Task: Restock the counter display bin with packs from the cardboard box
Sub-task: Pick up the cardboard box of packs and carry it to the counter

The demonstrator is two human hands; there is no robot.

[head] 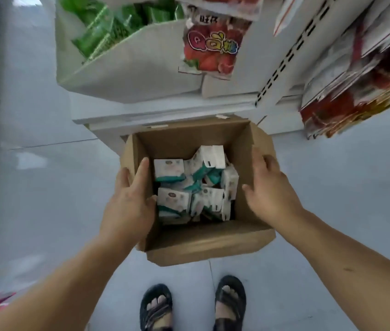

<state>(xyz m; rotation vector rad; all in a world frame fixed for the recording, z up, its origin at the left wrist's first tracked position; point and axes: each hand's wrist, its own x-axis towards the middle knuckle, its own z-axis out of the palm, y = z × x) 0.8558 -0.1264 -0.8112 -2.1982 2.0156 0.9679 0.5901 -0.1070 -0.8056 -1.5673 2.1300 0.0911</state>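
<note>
1. Left hand [129,201]: open and flat, palm against the left wall of the cardboard box [203,244], fingers pointing up along the rim, thumb hooked just inside near the packs. Not holding a pack.
2. Right hand [270,192]: open, fingers spread, at the right flap. Looks to be touching or just off the cardboard, can't tell which. Nothing in it.
3. Packs [195,185]: white with teal bands, a loose jumble low in the box, some on edge, some flat.
4. Box sits open on the pale floor [46,187] in front of the person's sandalled feet [194,304], right by the shelf base.
5. Display bin [127,70]: white, above and left of the box, holding green packs, well apart from the hands.
6. Judgement: step is steadying or lifting the box. To do it well, press both side walls evenly rather than the floppy flaps, keep it level so the packs don't slide, then pick the top ones.
</note>
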